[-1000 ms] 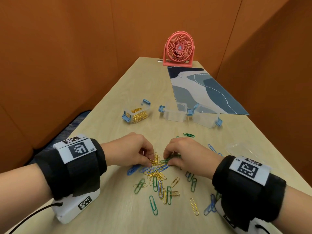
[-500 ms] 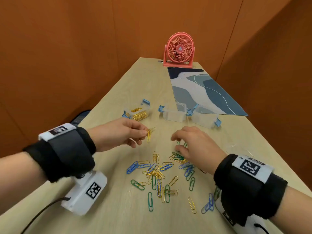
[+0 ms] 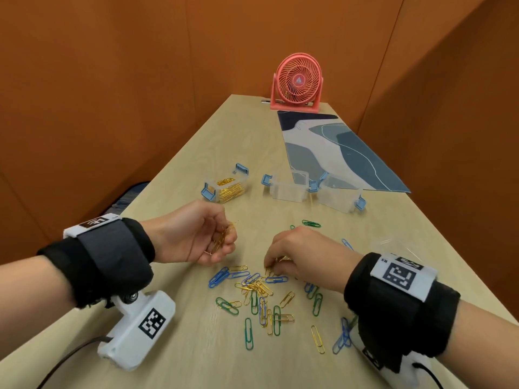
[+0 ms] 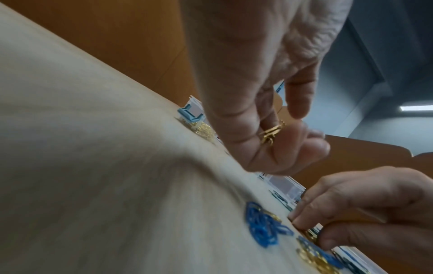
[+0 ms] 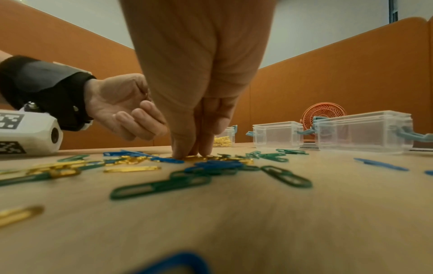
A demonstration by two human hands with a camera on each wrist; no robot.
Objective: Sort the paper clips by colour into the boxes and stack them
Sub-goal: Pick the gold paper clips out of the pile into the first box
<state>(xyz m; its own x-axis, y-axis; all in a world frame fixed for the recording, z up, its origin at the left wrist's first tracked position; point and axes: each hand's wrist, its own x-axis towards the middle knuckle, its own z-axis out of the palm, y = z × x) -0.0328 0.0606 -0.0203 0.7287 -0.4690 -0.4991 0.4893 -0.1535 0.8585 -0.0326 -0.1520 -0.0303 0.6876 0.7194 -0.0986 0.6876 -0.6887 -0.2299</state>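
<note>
paper clips, thin wire, gold, blue and green (image 3: 261, 293), scattered loose on pale wood tabletop (image 3: 196, 355) near its front edge, mid-width; a few strays toward right edge, e.g. one green clip (image 3: 311, 223) farther back.

left hand (image 3: 193, 234) raised just above tabletop, left of the pile, palm turned up and inward, fingers curled round a small bunch of gold paper clips (image 4: 271, 134), thumb pressing them vs. fingertips.

right hand (image 3: 306, 254) down at back of the pile, palm down, fingertips (image 5: 185, 150) bunched together w/ tips on gold clips lying there; pinching at them, can't tell if any clip is lifted off the wood.

clear plastic box w/ light-blue latches, holding gold clips (image 3: 224, 186), farther back toward left edge, lid off. two more clear plastic boxes w/ blue latches, (image 3: 288, 186) and (image 3: 339, 196), beside it to the right, nothing seen inside; rightmost touching near edge of blue-grey patterned mat (image 3: 337, 153). boxes side by side, not stacked.

coral-pink desk fan (image 3: 297, 82) at far edge. orange partition walls (image 3: 112, 80) round three sides. black wrist straps w/ white tagged camera units (image 3: 134, 329) on both wrists.
</note>
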